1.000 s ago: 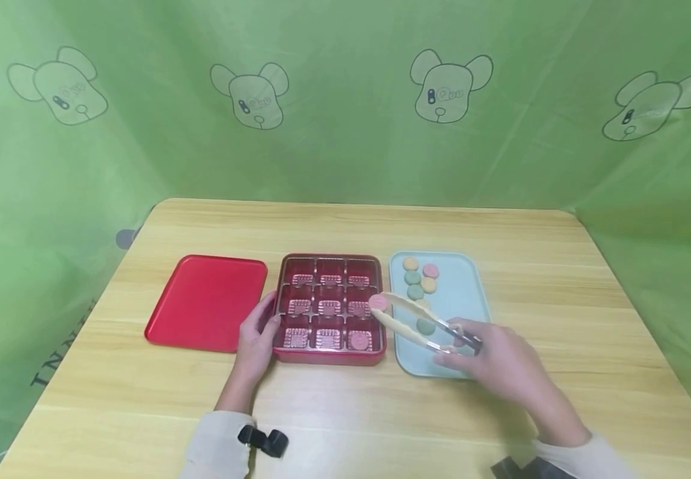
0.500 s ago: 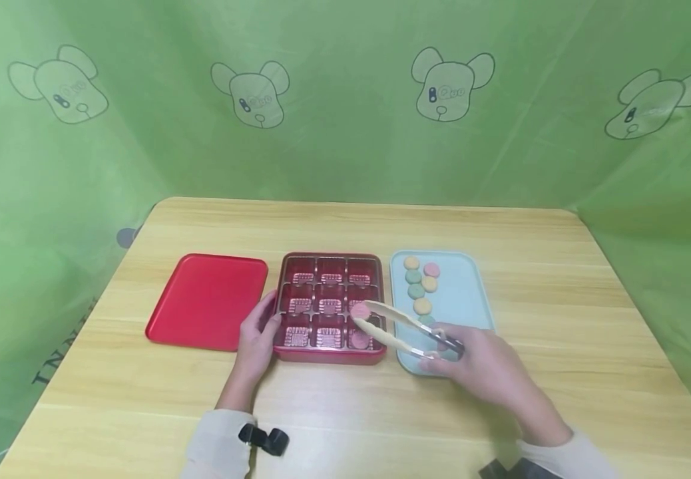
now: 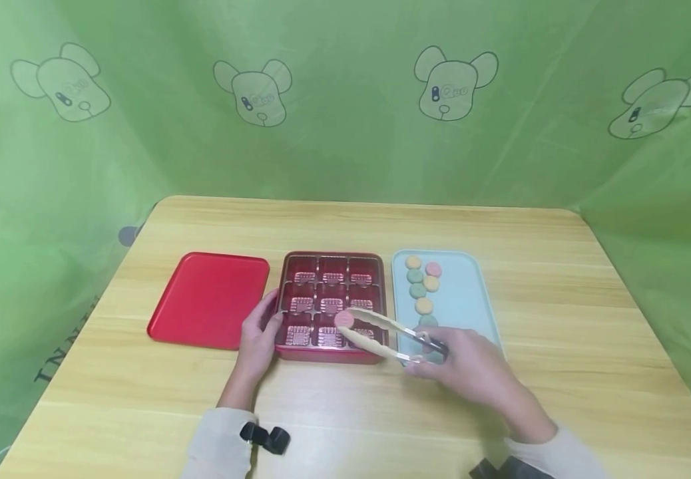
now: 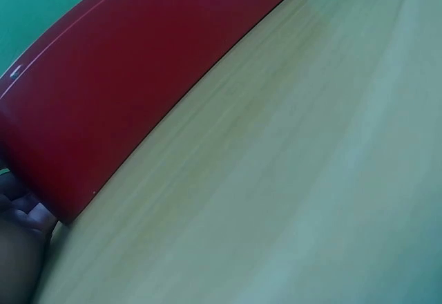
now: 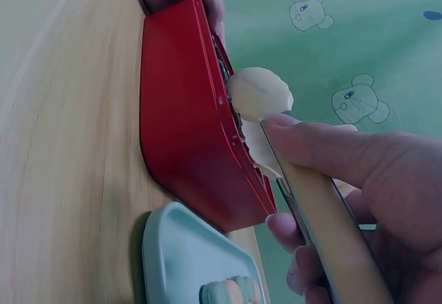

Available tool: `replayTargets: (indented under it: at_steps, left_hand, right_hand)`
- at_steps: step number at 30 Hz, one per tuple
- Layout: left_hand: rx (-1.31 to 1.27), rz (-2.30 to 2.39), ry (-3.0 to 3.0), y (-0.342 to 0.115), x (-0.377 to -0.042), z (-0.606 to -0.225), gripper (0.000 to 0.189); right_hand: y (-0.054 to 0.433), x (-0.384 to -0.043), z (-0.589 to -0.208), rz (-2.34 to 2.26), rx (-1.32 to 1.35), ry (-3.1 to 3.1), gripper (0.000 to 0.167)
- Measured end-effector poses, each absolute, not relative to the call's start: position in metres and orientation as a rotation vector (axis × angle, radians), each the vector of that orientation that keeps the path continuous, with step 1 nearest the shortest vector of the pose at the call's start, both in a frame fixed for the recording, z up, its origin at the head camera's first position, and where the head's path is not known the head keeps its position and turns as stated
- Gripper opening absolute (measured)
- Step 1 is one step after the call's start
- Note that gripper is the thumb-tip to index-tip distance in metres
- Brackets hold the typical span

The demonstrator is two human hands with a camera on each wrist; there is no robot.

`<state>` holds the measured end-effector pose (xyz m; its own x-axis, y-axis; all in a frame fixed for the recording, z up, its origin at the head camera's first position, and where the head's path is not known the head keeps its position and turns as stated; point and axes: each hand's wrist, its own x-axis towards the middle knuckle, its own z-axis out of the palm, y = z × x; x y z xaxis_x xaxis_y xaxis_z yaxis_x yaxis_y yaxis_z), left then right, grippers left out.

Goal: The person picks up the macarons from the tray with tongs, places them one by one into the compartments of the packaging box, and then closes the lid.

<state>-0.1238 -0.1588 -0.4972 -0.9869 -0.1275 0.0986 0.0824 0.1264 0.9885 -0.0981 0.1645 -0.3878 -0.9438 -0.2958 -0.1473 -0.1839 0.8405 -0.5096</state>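
In the head view my right hand (image 3: 468,366) squeezes a pair of tongs (image 3: 372,344) with cream tips and metal handles. A pink macaron (image 3: 344,320) is pinched between those tips, above the front middle part of a red box (image 3: 330,357) divided into compartments. The tongs cross over the front right compartment and hide most of it. My left hand (image 3: 258,339) grips the left side of the box, thumb at the rim. From the right wrist, the tongs' handle (image 5: 338,242) lies under my thumb, and the box (image 5: 183,103) stands upright on the table.
A light blue tray (image 3: 462,293) right of the box carries several macarons: beige (image 3: 424,306), green (image 3: 418,291) and pink (image 3: 433,269). Left of the box lies a flat red lid (image 3: 208,299). A green curtain (image 3: 345,153) surrounds the wooden table (image 3: 333,419).
My right hand has carried the tongs and pink macaron leftward, from the box's right edge to over its front middle. The left hand has kept its hold on the box.
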Motion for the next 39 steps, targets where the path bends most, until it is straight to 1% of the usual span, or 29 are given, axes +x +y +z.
replayTargets:
  at_steps: [2,9,12,16,18,25,36,39]
  left_hand:
    - [0.053,-1.986,-2.235,-0.159,-0.124,-0.497,0.049]
    - [0.079,-1.992,-2.274,-0.153,-0.113,-0.464,0.048]
    - [0.076,-2.004,-2.262,-0.155,-0.117,-0.475,0.048]
    - [0.076,-2.001,-2.25,-0.158,-0.122,-0.492,0.048]
    - [0.063,-1.988,-2.245,-0.159,-0.122,-0.494,0.048]
    - [0.043,-1.986,-2.232,-0.159,-0.124,-0.496,0.048]
    - [0.036,-1.982,-2.236,-0.159,-0.123,-0.495,0.048]
    - [0.048,-1.999,-2.24,-0.158,-0.123,-0.493,0.048]
  right_hand:
    - [0.162,-0.099,-0.388,-0.735,-0.388,2.8,0.037]
    - [0.157,-0.099,-0.389,-0.71,-0.412,2.812,0.051]
    - [0.156,-0.099,-0.389,-0.695,-0.412,2.818,0.055]
    - [0.156,-0.1,-0.389,-0.687,-0.403,2.819,0.054]
    - [0.155,-0.1,-0.389,-0.688,-0.401,2.818,0.053]
    - [0.155,-0.099,-0.389,-0.692,-0.405,2.82,0.05]
    - [0.159,-0.099,-0.388,-0.696,-0.388,2.816,0.052]
    - [0.161,-0.098,-0.388,-0.7,-0.383,2.812,0.05]
